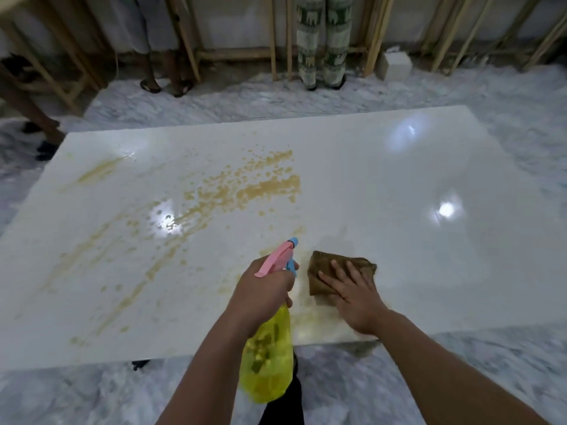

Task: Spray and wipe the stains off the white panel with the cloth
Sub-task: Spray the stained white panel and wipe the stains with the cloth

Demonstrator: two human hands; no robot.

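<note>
White panel: left hand grips spray bottle, right hand presses cloth.

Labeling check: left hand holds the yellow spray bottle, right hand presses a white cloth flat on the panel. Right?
Only the colour is wrong. The head view shows the cloth is brown. The left hand does hold the spray bottle, and the right hand presses the cloth on the panel.
</note>
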